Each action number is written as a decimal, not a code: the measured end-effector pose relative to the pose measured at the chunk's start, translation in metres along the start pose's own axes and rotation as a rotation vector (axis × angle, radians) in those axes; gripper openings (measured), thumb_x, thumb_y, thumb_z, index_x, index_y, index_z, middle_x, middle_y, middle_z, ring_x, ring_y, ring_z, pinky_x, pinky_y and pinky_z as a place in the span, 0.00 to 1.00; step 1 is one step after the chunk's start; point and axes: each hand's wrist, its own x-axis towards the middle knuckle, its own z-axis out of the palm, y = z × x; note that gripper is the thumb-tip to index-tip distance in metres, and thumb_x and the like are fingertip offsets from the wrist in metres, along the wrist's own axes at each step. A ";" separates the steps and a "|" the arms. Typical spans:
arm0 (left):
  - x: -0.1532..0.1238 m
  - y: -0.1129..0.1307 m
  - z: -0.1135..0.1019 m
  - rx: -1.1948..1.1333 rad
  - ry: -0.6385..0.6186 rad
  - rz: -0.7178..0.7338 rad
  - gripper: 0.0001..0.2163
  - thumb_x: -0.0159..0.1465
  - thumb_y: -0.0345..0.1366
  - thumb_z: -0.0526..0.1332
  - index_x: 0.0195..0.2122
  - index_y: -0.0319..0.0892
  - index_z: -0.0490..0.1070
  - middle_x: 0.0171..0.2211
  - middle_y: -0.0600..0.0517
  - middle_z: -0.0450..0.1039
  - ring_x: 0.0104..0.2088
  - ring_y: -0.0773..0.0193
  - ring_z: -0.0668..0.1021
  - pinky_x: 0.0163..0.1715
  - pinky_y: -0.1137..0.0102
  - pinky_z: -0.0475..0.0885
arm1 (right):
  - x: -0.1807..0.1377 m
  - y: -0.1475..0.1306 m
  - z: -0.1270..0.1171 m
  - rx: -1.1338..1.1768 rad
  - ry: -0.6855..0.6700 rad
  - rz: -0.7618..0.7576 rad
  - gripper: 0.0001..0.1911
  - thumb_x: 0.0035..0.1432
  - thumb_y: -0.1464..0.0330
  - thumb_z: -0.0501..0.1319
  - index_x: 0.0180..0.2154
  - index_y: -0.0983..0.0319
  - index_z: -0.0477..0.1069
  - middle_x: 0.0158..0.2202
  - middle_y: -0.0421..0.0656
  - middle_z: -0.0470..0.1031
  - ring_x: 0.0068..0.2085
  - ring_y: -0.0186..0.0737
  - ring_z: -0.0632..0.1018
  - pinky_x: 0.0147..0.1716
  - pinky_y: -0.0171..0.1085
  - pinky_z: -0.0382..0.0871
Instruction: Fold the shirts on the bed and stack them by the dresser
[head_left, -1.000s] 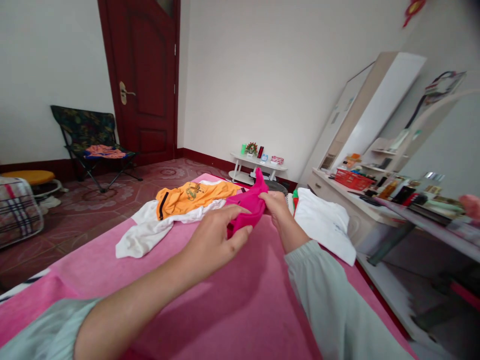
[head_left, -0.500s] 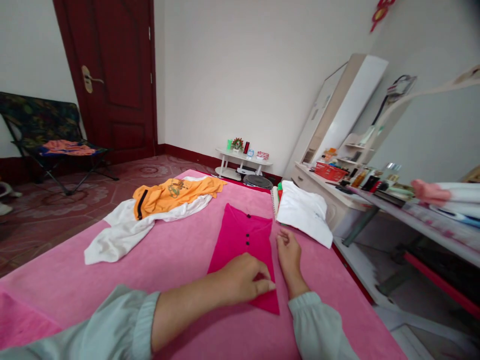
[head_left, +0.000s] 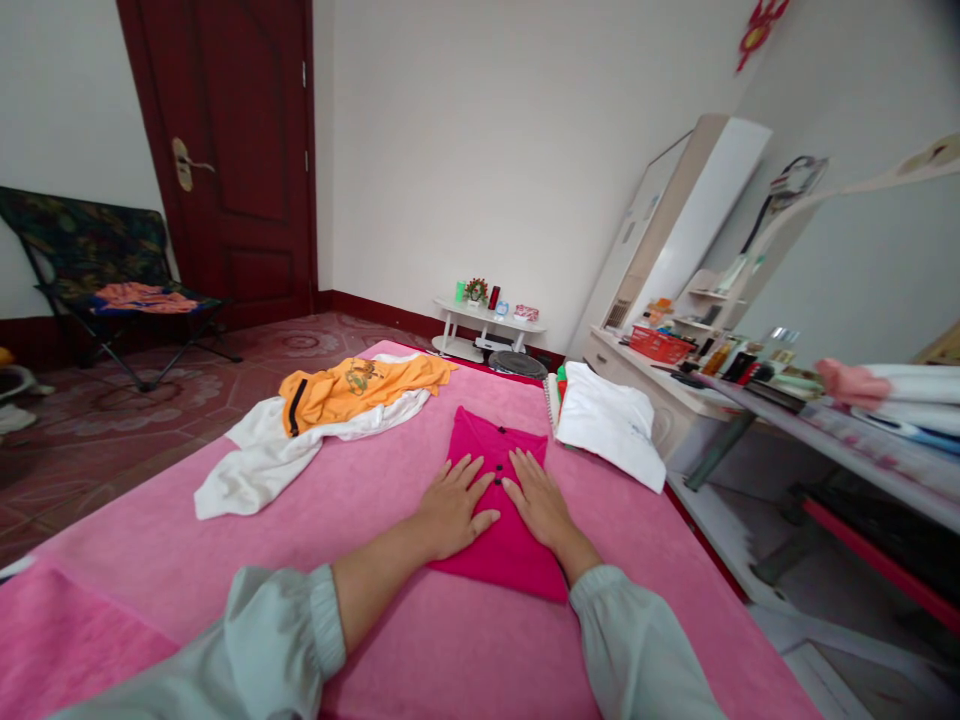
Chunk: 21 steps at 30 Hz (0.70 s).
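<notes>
A magenta shirt (head_left: pixel 504 555) with a few dark buttons lies folded into a rough rectangle on the pink bed cover (head_left: pixel 360 500). My left hand (head_left: pixel 452 508) rests flat on its left half, fingers spread. On the shirt's right half lies my right hand (head_left: pixel 538 500), also flat with fingers apart. The two hands are close together, with the buttons between their fingertips. Both forearms wear pale grey-green sleeves. Parts of the shirt under the palms are hidden.
An orange garment (head_left: pixel 367 388) and a white garment (head_left: pixel 251 468) lie loose at the left. To the right sits a folded white garment (head_left: pixel 607 415) on other things. Beyond are a low white table (head_left: pixel 487 318), a dresser (head_left: pixel 694 400) and a folding chair (head_left: pixel 90 250).
My left hand has moved up and left from the shirt's lower right edge and flattened. My right hand has come from beside the shirt onto it. The lower edge sits higher.
</notes>
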 end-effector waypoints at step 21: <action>0.073 -0.100 -0.004 -0.733 0.350 -0.515 0.19 0.61 0.26 0.54 0.54 0.39 0.62 0.38 0.47 0.76 0.28 0.69 0.78 0.23 0.77 0.71 | -0.038 -0.080 -0.033 0.199 -0.178 -0.451 0.24 0.65 0.61 0.50 0.61 0.52 0.58 0.65 0.41 0.55 0.66 0.41 0.54 0.64 0.53 0.41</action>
